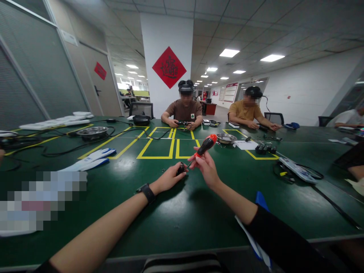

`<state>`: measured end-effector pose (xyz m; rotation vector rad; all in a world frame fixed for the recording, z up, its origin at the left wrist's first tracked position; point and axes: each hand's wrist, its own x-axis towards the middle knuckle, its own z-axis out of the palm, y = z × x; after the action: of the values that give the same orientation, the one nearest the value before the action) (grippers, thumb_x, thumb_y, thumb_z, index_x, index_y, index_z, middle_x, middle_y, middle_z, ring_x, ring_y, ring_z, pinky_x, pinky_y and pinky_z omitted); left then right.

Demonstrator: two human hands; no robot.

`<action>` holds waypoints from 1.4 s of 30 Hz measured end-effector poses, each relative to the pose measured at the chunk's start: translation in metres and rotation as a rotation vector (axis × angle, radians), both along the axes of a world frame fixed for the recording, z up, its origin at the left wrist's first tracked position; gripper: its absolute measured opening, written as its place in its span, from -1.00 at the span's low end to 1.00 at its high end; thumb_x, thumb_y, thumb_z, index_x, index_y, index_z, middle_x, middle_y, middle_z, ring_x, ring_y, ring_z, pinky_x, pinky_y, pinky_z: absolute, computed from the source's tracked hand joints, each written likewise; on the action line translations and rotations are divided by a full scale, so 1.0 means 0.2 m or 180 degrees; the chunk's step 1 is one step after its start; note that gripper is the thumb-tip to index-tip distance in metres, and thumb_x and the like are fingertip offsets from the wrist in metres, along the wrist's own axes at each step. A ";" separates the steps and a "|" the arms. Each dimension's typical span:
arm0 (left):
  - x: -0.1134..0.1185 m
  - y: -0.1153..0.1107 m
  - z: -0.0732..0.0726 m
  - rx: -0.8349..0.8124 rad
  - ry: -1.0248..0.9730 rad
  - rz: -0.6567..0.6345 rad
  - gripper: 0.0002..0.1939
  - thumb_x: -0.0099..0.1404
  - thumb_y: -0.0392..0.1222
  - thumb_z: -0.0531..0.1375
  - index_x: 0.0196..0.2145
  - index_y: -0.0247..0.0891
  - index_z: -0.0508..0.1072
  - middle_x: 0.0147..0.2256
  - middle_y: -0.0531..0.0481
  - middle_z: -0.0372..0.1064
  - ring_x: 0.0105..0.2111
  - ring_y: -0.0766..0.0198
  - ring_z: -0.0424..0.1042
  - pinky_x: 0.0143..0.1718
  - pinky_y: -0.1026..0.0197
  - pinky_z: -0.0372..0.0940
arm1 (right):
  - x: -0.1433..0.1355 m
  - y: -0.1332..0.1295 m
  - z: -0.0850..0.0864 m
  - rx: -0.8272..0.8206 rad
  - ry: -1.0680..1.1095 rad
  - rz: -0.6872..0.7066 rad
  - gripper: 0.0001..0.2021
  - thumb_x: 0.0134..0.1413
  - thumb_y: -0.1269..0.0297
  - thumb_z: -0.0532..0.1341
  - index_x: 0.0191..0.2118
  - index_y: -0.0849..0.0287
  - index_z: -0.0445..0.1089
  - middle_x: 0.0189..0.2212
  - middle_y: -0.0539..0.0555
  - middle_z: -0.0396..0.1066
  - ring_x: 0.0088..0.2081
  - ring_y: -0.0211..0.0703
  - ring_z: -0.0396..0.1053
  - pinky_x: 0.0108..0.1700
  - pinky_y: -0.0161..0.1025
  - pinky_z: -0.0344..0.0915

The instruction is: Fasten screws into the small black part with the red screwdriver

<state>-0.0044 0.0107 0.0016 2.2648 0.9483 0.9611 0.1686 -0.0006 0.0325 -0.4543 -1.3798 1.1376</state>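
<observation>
My right hand [207,167] grips a screwdriver [207,145] with a red and black handle. The handle tilts up to the right, and the thin shaft points down to the left. Low over the green table [182,223], my left hand [167,178] is closed around a small black cylindrical part [181,168]. The screwdriver's tip is close to this part; whether it touches cannot be made out. A few tiny pieces [163,170], perhaps screws, lie just left of my left hand.
Blue-white gloves [93,159] lie at left, near a metal bowl [92,132] and black cables. Another metal bowl [226,138], a white paper [246,145] and black parts [266,148] are at right. Two people [183,108] [247,110] sit opposite. A glove [261,201] lies beneath my right arm.
</observation>
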 end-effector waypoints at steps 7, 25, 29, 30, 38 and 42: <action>0.00 0.00 0.00 -0.0067 0.0005 0.0034 -0.79 0.26 -0.12 0.05 -0.17 -0.23 0.28 -0.17 -0.05 0.39 -0.17 0.18 0.35 -0.07 0.11 0.22 | -0.01 0.01 -0.01 0.0000 0.0002 0.0028 -0.68 0.08 0.23 0.12 -0.03 0.15 0.17 -0.32 0.04 0.40 -0.49 -0.33 0.35 -0.37 -0.28 0.36; 0.00 0.00 0.00 -0.0003 0.0019 0.0075 -0.78 0.25 -0.12 0.07 -0.17 -0.25 0.28 -0.18 -0.06 0.39 -0.19 0.18 0.37 -0.10 0.12 0.23 | -0.01 -0.02 0.01 -0.0057 0.0007 0.0076 -0.66 0.07 0.23 0.12 -0.01 0.15 0.20 -0.33 0.04 0.39 -0.46 -0.30 0.36 -0.35 -0.26 0.35; 0.01 0.00 0.00 -0.0041 0.0024 0.0091 -0.78 0.25 -0.14 0.07 -0.17 -0.25 0.28 -0.18 -0.07 0.40 -0.19 0.18 0.37 -0.09 0.11 0.23 | -0.02 -0.02 0.00 -0.0037 0.0010 -0.0036 -0.72 0.06 0.22 0.14 -0.10 0.16 0.21 -0.34 0.03 0.39 -0.48 -0.32 0.35 -0.37 -0.28 0.35; 0.01 0.00 0.00 -0.0030 0.0025 0.0090 -0.79 0.24 -0.14 0.07 -0.17 -0.25 0.28 -0.19 -0.06 0.40 -0.19 0.19 0.37 -0.10 0.12 0.23 | -0.02 -0.02 0.00 -0.0030 0.0023 -0.0078 -0.74 0.05 0.23 0.15 -0.13 0.15 0.20 -0.35 0.02 0.39 -0.49 -0.33 0.35 -0.38 -0.29 0.35; 0.00 -0.01 0.01 -0.0030 0.0040 0.0037 -0.79 0.24 -0.15 0.08 -0.17 -0.25 0.27 -0.21 -0.05 0.39 -0.21 0.21 0.37 -0.11 0.15 0.23 | -0.04 -0.02 0.01 0.0019 -0.0016 -0.0346 -0.73 -0.03 0.27 0.23 -0.23 0.12 0.13 -0.44 -0.09 0.36 -0.57 -0.37 0.33 -0.47 -0.36 0.33; -0.01 0.00 0.01 0.0011 0.0033 0.0024 -0.80 0.24 -0.15 0.08 -0.18 -0.25 0.28 -0.22 -0.03 0.39 -0.22 0.22 0.37 -0.13 0.17 0.23 | -0.03 -0.02 0.01 -0.0004 0.0007 -0.0289 -0.73 -0.02 0.28 0.22 -0.19 0.12 0.15 -0.41 -0.07 0.36 -0.55 -0.37 0.33 -0.44 -0.34 0.33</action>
<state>-0.0057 0.0097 0.0031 2.2727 0.9610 0.9558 0.1623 -0.0049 0.0337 -0.5114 -1.3433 1.0649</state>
